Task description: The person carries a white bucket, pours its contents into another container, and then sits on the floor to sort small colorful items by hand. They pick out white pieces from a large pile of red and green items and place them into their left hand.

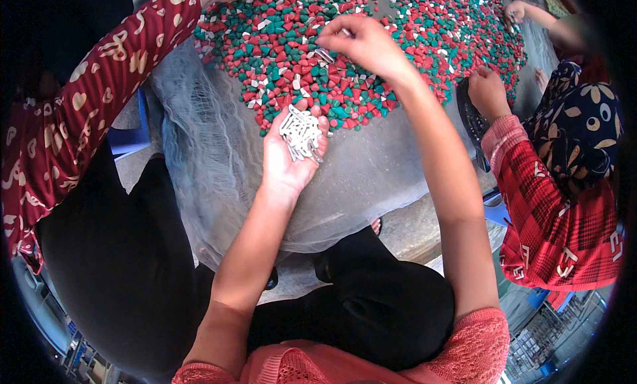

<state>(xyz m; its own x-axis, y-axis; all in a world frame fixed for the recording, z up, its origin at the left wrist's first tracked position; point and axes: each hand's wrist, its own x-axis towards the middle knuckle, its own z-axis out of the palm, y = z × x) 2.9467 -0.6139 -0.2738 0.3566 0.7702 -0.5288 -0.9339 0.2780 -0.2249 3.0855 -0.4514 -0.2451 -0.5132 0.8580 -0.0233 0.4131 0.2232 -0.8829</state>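
Note:
My left hand [290, 155] is cupped palm up at the near edge of the heap, holding a bunch of small white pieces [300, 132]. My right hand [361, 44] reaches further out over the heap of red and green cone-shaped pieces [411, 25], its fingertips pinched on a small white piece. More white pieces lie scattered among the red and green ones. The heap rests on a grey net-covered surface [371, 171].
A person in a red patterned sleeve [86, 112] reaches in from the left. On the right another person in a red checked sleeve [544, 205] has a hand [490, 92] by a dark tool at the heap's edge. A further hand [514, 12] works at the far right.

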